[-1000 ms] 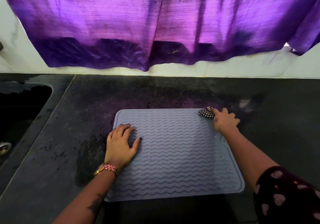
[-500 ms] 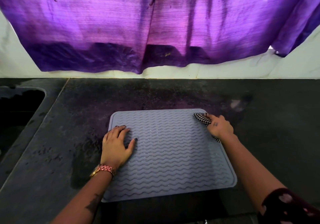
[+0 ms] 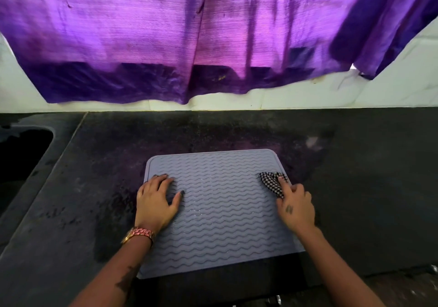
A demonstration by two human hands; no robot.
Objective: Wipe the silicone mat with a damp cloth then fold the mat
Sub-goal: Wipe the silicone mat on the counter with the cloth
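Bench [image 3: 355, 188]: dark stone, damp patches | sink [image 3: 21, 155]: far left | curtain [image 3: 189, 34]: purple, above | mat [image 3: 220, 212]: flat | left hand [image 3: 157, 202]: fingers released, pressing mat | right hand [image 3: 296, 207]: fingers grasping checked cloth [image 3: 271, 183]

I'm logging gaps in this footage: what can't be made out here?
- Head view: part of the checked cloth is hidden under the right hand.
- Sink: cut off by the left edge, interior too dark.
- Mat: dampness unclear; left hand covers part.
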